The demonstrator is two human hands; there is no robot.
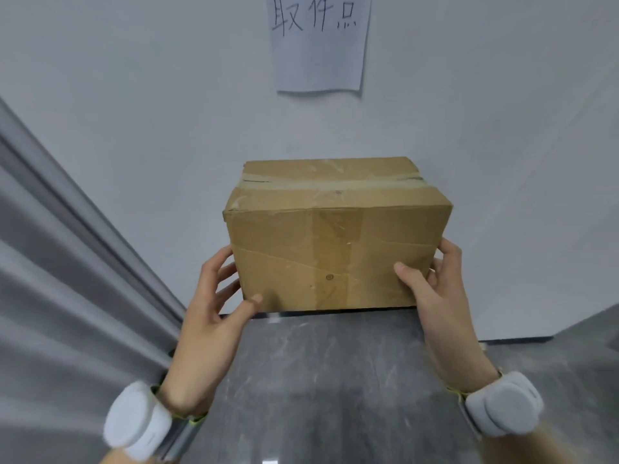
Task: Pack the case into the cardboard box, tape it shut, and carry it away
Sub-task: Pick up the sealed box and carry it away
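Cardboard box (335, 236) taped | left hand (214, 296), right hand (432, 286) clasp its sides | paper sign (318, 45) on wall behind | grey curtain (67, 246) left

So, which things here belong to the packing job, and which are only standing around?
Belong to the job:
- cardboard box, taped shut
- left hand and right hand, holding its two sides

Only around:
- paper sign on the wall
- grey curtain
- grey surface
- white wristbands
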